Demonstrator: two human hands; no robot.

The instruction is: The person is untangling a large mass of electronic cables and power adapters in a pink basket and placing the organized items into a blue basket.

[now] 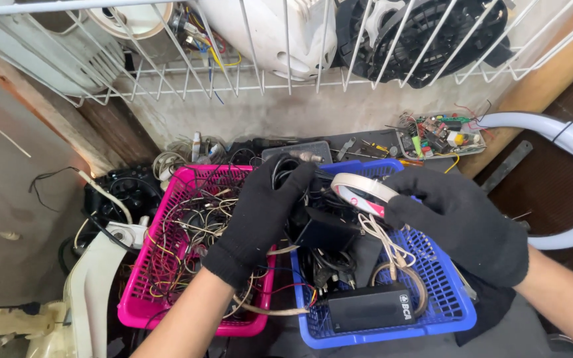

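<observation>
tangles are the main risk here, judging by the blue basket (455, 317): the black adapter box (369, 307) nearest the camera lies on a heap of looped cords, and any pull on one lead would likely drag the rest up and over the rim. the white-and-pink ring (359, 191), which looks like a coiled band or cable, sits above the far part of that basket. the right hand (459, 225), in a black glove, pinches it at its right end. the ring's long axis runs left to right, tilted a little, and its free end points toward the left hand (263, 215). a pale cord (382, 242) dangles from it into the heap and could snag. the left hand, also gloved, has its fingers curled over a bunch of black cable (285, 166) between the two baskets, so both grips could pull against each other. the pink basket (142, 278) holds thin wires; beyond it, a wire rack (286, 83) carries fan parts.
</observation>
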